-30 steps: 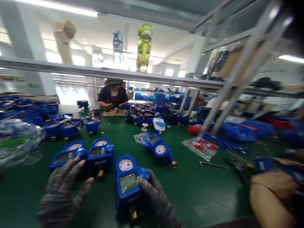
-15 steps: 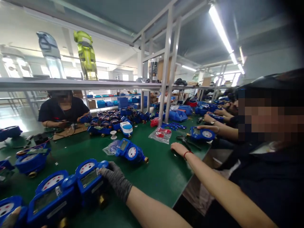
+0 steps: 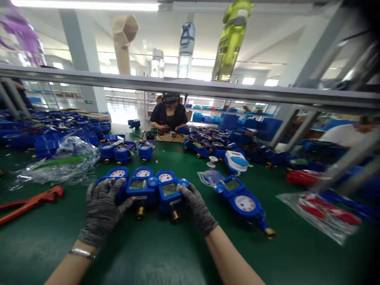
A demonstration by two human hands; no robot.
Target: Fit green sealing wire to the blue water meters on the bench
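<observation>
Three blue water meters stand side by side on the green table: a left meter, a middle meter and a right meter. Each has a round white dial, and brass fittings show under the middle and right ones. My left hand, in a grey fingerless glove, is closed over the left meter and hides most of it; its thumb reaches the middle meter. Gloved likewise, my right hand grips the right side of the right meter. Another water meter lies apart, to the right of my right hand.
Orange-red pliers and crumpled plastic wrap lie at left. A white spool and white-and-blue meter are behind; a bag of red parts lies right. A person works opposite, under a shelf with bottles.
The view has swung left, so the neighbour on the right has left the picture. My left hand, barely visible before, now shows fully on the left meter. My right hand remains at the right meter.
</observation>
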